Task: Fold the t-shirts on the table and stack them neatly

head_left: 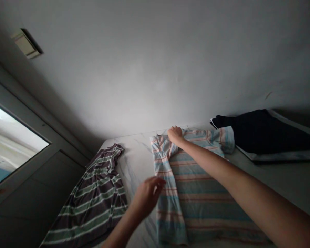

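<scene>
A light striped T-shirt [198,193], in grey-blue, orange and teal bands, lies on the table with its left side folded inward over the body. At its far edge by the wall, my right hand [175,133] has its fingers closed on the cloth near the collar and shoulder. My left hand [147,193] hovers beside the folded left edge, fingers loosely curled and apart from the thumb, with nothing visible in them. The right forearm crosses over the shirt and hides part of it.
Left of the shirt, a dark shirt [95,196] with green and white stripes lies on the marble-patterned table [136,155]. Black folded cloth [263,134] sits at the right against the wall. A door [41,172] stands at the left, below a wall switch [27,44].
</scene>
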`<state>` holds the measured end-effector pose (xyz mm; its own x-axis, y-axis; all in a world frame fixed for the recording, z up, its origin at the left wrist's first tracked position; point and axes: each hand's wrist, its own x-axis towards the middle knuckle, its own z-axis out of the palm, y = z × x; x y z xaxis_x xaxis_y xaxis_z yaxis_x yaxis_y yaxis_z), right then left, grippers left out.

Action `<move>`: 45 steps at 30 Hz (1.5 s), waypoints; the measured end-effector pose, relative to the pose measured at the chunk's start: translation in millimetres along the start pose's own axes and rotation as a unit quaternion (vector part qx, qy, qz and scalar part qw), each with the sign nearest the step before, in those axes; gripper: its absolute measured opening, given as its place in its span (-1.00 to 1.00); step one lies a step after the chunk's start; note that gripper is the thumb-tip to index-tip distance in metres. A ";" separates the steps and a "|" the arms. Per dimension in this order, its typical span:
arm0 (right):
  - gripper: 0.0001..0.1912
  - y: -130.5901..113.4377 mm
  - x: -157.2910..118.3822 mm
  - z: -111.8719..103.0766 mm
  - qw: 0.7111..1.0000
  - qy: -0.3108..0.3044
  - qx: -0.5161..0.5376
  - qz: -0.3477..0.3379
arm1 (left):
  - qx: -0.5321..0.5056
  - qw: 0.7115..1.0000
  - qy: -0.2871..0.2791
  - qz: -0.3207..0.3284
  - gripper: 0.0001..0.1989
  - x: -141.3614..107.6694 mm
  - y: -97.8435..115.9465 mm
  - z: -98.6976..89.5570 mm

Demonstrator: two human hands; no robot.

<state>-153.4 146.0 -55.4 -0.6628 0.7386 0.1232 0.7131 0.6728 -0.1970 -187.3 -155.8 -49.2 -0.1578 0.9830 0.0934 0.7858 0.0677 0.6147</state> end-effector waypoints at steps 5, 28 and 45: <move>-0.63 -38.1 -24.6 27.7 0.995 0.019 0.018 -0.101 | 0.202 0.974 0.096 -0.027 -0.56 145.4 -54.1 -16.9; -0.58 -27.0 -297.6 21.0 0.870 -0.093 0.199 -0.441 | 0.316 0.935 0.078 -0.138 -0.47 193.2 -77.7 22.7; -0.92 128.8 -371.7 17.7 0.944 0.226 0.068 0.232 | 0.207 0.978 0.018 0.024 -0.70 266.3 131.6 134.3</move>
<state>180.8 -42.6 -143.8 -0.1000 0.9155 0.3896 0.8465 0.2840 -0.4503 -45.6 137.8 -48.5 -0.1304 0.9807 0.1454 0.9665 0.0931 0.2391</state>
